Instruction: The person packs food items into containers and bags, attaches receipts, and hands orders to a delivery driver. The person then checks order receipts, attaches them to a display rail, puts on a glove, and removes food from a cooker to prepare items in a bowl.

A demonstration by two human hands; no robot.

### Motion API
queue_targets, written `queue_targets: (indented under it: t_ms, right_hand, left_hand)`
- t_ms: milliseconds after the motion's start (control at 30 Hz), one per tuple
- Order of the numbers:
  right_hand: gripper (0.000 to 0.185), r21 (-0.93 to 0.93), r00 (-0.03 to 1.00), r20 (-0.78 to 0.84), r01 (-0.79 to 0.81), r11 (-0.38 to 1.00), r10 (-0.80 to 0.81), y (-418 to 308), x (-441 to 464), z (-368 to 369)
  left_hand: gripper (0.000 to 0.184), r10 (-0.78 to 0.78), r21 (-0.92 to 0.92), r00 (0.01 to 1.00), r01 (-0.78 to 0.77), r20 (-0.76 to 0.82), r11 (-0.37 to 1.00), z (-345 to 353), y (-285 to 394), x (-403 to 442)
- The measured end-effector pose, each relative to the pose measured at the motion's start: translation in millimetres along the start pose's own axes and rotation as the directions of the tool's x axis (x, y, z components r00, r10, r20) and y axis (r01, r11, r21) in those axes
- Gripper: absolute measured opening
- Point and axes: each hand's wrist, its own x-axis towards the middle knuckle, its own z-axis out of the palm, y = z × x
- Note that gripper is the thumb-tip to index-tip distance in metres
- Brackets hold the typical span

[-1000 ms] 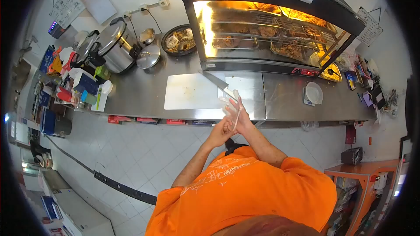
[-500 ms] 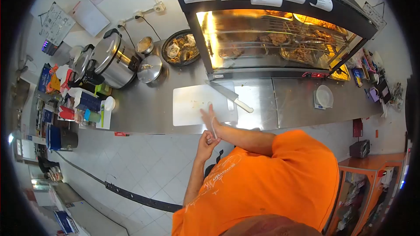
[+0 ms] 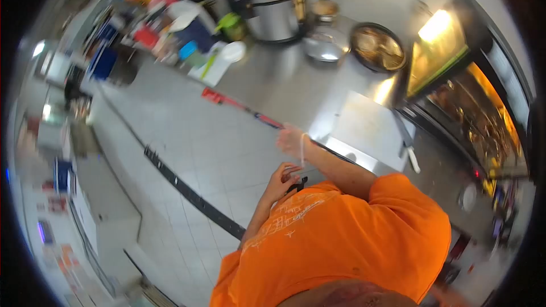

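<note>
Since the earlier frame, the view has swung to your left, and your right hand (image 3: 292,139) no longer overlaps the board (image 3: 369,116). Nearest you, your left hand (image 3: 280,182) has its fingers parted and half curled; no held object shows. Your right hand is blurred: how far its fingers are open cannot be told, and nothing is seen in it. The band (image 3: 302,150) is looped around your right wrist, just beside your left fingertips; contact cannot be confirmed. Caution: the band may slip or overstretch if a left finger snags its lower end, which appears slack. The band's long axis runs across your forearm, lower end toward your left hand. Farther out, the knife (image 3: 407,143) lies at the board's right edge, handle toward your right sleeve (image 3: 406,199). Beyond are the pan (image 3: 378,70) and the cabinet (image 3: 478,116).
</note>
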Motion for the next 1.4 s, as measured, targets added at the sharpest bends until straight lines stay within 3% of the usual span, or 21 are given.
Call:
queue_targets:
  t_ms: [33,133,200,267,300,333,400,500,600,700,733,900,1033,1100,1167,1233,1333,1367,1400]
  right_hand:
    - [0.034,-0.032,0.997,-0.078,0.006,0.999,-0.009,-3,12,13]
    - [0.025,-0.04,0.949,-0.25,0.188,0.981,-0.192,-11,50,43]
    - [0.022,-0.077,0.927,-0.313,0.191,0.979,-0.205,-24,81,48]
    - [0.023,-0.329,0.83,-0.456,0.178,0.928,-0.321,-48,93,82]
    - [0.025,-0.632,0.741,-0.501,0.04,0.774,-0.447,-63,125,72]
    - [0.028,-0.835,0.654,-0.483,-0.142,0.532,-0.582,-79,155,58]
    - [0.033,-0.821,0.635,-0.415,0.047,0.569,-0.651,-103,193,47]
    - [0.03,-0.795,0.668,-0.436,0.027,0.605,-0.603,-145,210,107]
    - [0.031,-0.73,0.702,-0.428,0.103,0.676,-0.57,-173,255,140]
    - [0.029,-0.748,0.766,-0.325,0.15,0.647,-0.554,-194,311,174]
    - [0.025,-0.749,0.774,-0.405,0.023,0.662,-0.486,-202,319,200]
    - [0.025,-0.887,0.891,-0.04,0.176,0.427,-0.452,-213,366,242]
    - [0.034,-0.967,0.915,-0.041,0.065,0.247,-0.401,-237,366,304]
    - [0.029,-0.919,0.856,-0.236,-0.043,0.391,-0.46,-250,366,345]
    - [0.029,-0.801,0.867,-0.243,0.074,0.594,-0.436,-264,378,359]
    - [0.035,-0.702,0.72,-0.37,0.197,0.684,-0.587,-262,397,419]
    - [0.029,-0.553,0.781,-0.162,0.435,0.711,-0.604,-264,438,452]
    - [0.025,-0.811,0.572,0.082,0.514,0.279,-0.816,-266,464,457]
    - [0.022,-0.884,0.368,0.376,0.418,-0.209,-0.85,-262,490,451]
  left_hand:
    - [0.029,-0.042,0.062,0.998,0.04,0.037,0.997,-25,12,-5]
    - [0.034,0.068,0.095,0.991,-0.057,-0.117,0.994,-106,-5,0]
    - [0.035,0.041,0.122,0.984,-0.019,-0.175,0.992,-154,-6,11]
    - [0.036,0.009,0.122,0.981,0.015,-0.192,0.992,-194,0,32]
    - [0.036,-0.013,0.102,0.983,0.032,-0.184,0.994,-213,4,45]
    - [0.035,-0.035,0.083,0.984,0.05,-0.175,0.995,-232,8,59]
    - [0.035,-0.047,0.084,0.989,0.059,-0.14,0.995,-267,27,91]
    - [0.034,-0.033,0.095,0.992,0.045,-0.126,0.994,-328,53,135]
    - [0.034,-0.054,0.096,0.984,0.071,-0.169,0.993,-385,98,163]
    - [0.035,-0.021,0.099,0.967,0.047,-0.253,0.994,-472,130,190]
    - [0.036,-0.002,0.08,0.958,0.026,-0.287,0.996,-494,134,196]
    - [0.036,-0.131,-0.102,0.864,0.093,-0.486,0.99,-607,176,236]
    - [0.044,-0.175,-0.216,0.827,0.068,-0.534,0.974,-775,177,301]
    - [0.048,-0.176,-0.244,0.801,0.039,-0.572,0.969,-878,190,348]
    - [0.049,-0.167,-0.246,0.77,0.014,-0.616,0.969,-981,209,401]
    - [0.048,-0.18,-0.304,0.736,-0.036,-0.653,0.952,-1073,233,463]
    - [0.048,-0.169,-0.321,0.71,-0.084,-0.683,0.943,-1182,259,542]
    - [0.048,-0.154,-0.309,0.715,-0.091,-0.682,0.947,-1209,263,567]
    - [0.049,-0.073,-0.245,0.692,-0.153,-0.718,0.958,-1231,255,583]
